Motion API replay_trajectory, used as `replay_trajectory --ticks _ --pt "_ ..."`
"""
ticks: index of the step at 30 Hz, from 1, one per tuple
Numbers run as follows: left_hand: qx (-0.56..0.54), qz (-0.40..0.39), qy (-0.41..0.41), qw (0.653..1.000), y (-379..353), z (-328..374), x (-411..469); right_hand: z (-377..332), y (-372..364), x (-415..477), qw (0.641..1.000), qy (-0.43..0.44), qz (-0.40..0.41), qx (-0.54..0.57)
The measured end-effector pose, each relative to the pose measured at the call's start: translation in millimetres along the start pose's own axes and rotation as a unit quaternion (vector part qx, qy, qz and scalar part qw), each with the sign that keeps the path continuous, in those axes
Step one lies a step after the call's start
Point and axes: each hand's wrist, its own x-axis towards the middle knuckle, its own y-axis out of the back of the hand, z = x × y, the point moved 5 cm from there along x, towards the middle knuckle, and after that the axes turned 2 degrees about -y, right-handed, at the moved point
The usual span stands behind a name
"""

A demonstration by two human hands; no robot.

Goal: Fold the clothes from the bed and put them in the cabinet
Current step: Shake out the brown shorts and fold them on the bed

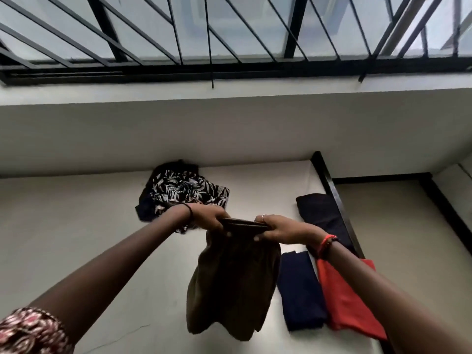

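A pair of dark brown shorts (pixel 232 287) hangs in the air above the white bed (pixel 76 238). My left hand (pixel 208 217) grips the left end of its waistband and my right hand (pixel 283 229) grips the right end. On the bed to the right lie a folded navy garment (pixel 300 287), a folded red garment (pixel 344 300) and a folded black garment (pixel 320 213). Behind my left hand lies an unfolded heap of black clothes with a white leaf print (pixel 181 191).
The bed's black frame edge (pixel 332 190) runs along its right side, with floor beyond it. A pale wall (pixel 229 129) rises behind the bed under a barred window (pixel 229 34). No cabinet is in view.
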Motion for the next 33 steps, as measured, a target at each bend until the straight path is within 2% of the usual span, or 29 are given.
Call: replay_trajectory --ticks 3,6,10,12,15,17,22,26,33 --pt "0.056 0.090 -0.017 0.994 16.9 -3.1 18.4 8.3 19.3 20.2 0.997 -0.005 0.064 -0.049" --pt "0.115 0.193 -0.034 0.974 49.2 -0.3 32.4 11.4 56.5 35.9 0.984 -0.021 0.153 -0.087" --pt "0.176 0.317 -0.085 0.928 92.1 15.9 38.4 3.5 101.2 37.5 0.950 -0.028 0.262 -0.166" --pt "0.205 0.349 -0.105 0.908 96.2 17.6 45.0 3.8 105.2 37.9 0.944 -0.036 0.281 -0.166" --pt "0.278 0.415 -0.163 0.851 75.9 8.0 63.8 23.4 92.4 54.3 0.932 -0.031 0.303 -0.196" --pt "0.304 0.423 -0.169 0.837 40.7 -16.5 88.3 54.3 61.9 75.0 0.933 -0.054 0.278 -0.224" --pt "0.299 0.350 -0.111 0.881 -77.6 -90.6 152.6 133.5 -72.8 115.2 0.950 -0.101 0.179 -0.234" --pt "0.326 0.312 -0.118 0.884 -186.9 -140.3 179.0 185.0 -195.8 126.7 0.946 -0.126 0.108 -0.278" --pt "0.266 0.292 -0.084 0.915 -336.1 -176.4 143.3 198.6 -344.4 93.1 0.947 -0.140 0.054 -0.283"
